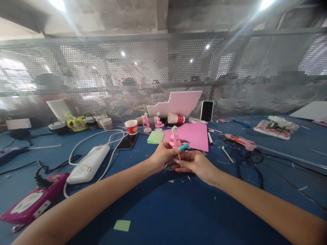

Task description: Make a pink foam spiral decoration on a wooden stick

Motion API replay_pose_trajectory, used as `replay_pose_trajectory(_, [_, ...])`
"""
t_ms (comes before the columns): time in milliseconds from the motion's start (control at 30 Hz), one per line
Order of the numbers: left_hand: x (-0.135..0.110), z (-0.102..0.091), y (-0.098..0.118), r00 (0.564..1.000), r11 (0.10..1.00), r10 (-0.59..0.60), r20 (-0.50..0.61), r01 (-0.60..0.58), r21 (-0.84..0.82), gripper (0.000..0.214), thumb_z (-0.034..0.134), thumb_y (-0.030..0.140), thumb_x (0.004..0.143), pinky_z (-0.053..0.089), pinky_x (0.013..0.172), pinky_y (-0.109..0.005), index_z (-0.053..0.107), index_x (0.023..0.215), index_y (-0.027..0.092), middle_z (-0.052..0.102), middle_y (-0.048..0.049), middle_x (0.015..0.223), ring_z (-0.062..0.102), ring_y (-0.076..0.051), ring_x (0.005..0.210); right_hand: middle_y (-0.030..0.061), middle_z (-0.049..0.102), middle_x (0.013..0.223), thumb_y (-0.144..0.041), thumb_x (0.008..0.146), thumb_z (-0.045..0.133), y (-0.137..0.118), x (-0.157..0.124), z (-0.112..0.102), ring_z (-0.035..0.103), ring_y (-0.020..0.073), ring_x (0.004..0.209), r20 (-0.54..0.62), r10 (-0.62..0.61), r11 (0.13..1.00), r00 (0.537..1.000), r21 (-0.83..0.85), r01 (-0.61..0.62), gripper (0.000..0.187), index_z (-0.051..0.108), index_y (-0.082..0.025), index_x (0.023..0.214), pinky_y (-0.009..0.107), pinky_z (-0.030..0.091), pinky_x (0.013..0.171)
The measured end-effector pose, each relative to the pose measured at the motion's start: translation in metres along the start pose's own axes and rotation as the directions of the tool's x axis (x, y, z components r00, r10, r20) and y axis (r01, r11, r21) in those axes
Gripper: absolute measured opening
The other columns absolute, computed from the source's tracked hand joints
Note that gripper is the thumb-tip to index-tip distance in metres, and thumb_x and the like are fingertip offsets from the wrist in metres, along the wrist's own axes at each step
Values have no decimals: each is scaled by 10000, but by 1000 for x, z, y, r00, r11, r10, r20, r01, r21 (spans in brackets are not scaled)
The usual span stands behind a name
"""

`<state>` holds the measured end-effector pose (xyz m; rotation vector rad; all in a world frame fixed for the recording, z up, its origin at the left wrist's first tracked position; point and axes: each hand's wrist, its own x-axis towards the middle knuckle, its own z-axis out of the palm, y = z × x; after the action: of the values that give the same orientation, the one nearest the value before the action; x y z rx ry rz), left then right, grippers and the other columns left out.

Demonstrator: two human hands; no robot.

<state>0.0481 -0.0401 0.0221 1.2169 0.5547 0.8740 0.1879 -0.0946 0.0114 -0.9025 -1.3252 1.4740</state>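
Observation:
Between my two hands, above the blue table, stands a small stick wound with a pink paper strip, topped with a pale green piece. My left hand is closed on it, its thumb with a long turquoise nail lying across the pink strip. My right hand pinches around the lower end of the stick from the right. Its fingers partly hide that end. Just behind lie a pink paper sheet and a stack of green paper. Two similar pink spirals on round bases stand farther back.
A white power bank with a cable and a magenta power strip lie left. A red paper cup stands by a dark phone. To the right are a pink glue gun with its cord and a green-tipped stick.

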Motion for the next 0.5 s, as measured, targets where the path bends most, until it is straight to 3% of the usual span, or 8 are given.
replay_pose_trajectory(200, [-2, 3, 1, 999, 999, 34, 28, -35, 34, 537, 841, 314, 521, 420, 510, -206, 669, 1003, 150, 651, -23, 706, 578, -105, 587, 34, 710, 691, -417, 596, 788, 2, 3, -5, 693, 166, 626, -106, 14, 990, 994, -138, -28, 312, 699, -160, 749, 251, 552, 573])
replay_pose_trajectory(367, [-3, 4, -6, 998, 997, 49, 26, -50, 56, 480, 837, 335, 517, 374, 471, -208, 686, 914, 111, 653, -30, 676, 535, -90, 521, 34, 705, 658, -396, 533, 825, 2, 5, -8, 659, 141, 548, -140, 34, 992, 990, -115, -50, 315, 686, -159, 689, 239, 539, 529])
replay_pose_trajectory(500, [-4, 7, -7, 994, 994, 98, 41, -100, 46, 521, 833, 319, 536, 450, 629, -249, 670, 991, 126, 683, -62, 811, 607, -147, 694, 47, 696, 648, -426, 513, 827, -1, 5, -9, 657, 154, 542, -186, 52, 996, 981, -60, -65, 373, 681, -137, 699, 273, 555, 548])
